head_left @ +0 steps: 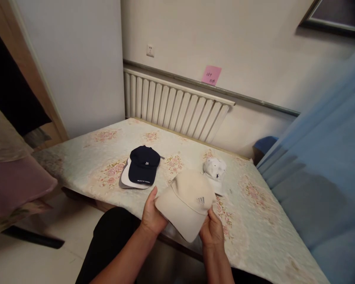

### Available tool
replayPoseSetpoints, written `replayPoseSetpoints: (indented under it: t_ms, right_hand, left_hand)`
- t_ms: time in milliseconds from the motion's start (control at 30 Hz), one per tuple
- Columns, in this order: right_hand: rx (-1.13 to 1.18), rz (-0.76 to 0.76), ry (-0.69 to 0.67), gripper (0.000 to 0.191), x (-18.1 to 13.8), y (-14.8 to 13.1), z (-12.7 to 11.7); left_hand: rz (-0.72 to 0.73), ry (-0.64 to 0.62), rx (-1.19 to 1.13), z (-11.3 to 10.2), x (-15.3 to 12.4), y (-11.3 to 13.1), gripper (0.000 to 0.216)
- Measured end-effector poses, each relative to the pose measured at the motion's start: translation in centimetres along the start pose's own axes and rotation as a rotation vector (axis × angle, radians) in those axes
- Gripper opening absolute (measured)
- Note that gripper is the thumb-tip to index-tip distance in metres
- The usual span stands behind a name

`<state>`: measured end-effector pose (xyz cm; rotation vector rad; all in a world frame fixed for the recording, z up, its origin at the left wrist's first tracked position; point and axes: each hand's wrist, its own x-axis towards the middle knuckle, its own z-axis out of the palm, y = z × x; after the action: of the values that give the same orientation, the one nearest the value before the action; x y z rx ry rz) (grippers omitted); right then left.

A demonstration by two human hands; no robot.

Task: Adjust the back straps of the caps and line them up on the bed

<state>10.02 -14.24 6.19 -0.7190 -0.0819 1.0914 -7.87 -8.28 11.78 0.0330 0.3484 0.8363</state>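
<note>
A cream baseball cap (192, 191) with a small dark emblem is held up between both hands, its brim toward me. My left hand (154, 215) grips the brim's left side, thumb up and fingers hidden beneath. On the cap's right edge, my right hand (213, 228) is closed with the thumb along the side. Beyond the left hand lies a navy baseball cap (144, 163) with white lettering, stacked on a white cap (126, 178) whose brim pokes out. Partly behind the cream cap rests another white baseball cap (214, 171) with a small dark logo.
The caps are on a low bed or table with a flowered cover (254, 228). A white radiator (171, 102) and a wall stand behind it. Blue curtain (328, 157) hangs at the right; clothes or fabric (14, 181) are at the left. A pink note (211, 75) is on the wall.
</note>
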Motion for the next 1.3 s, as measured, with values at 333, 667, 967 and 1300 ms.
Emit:
replayPoseSetpoints:
  t_ms: [333, 667, 967, 1300]
  right_hand:
    - [-0.061, 0.141, -0.051, 0.031, -0.9, 0.3, -0.5]
    - [-0.129, 0.175, -0.068, 0.024, -1.9, 0.3, -0.8]
    - [-0.074, 0.150, -0.044, 0.030, -2.1, 0.1, -0.8]
    - [0.040, 0.226, 0.012, 0.030, -2.4, -0.2, -0.9]
  left_hand:
    - [-0.274, 0.009, 0.118, -2.1, 0.5, -0.7, 0.051]
    - [-0.343, 0.031, 0.101, -2.3, 0.6, -1.0, 0.050]
    - [-0.379, -0.011, 0.055, -2.5, 0.7, -0.8, 0.059]
    - [-0.438, -0.063, 0.057, -3.5, 1.2, -0.8, 0.061]
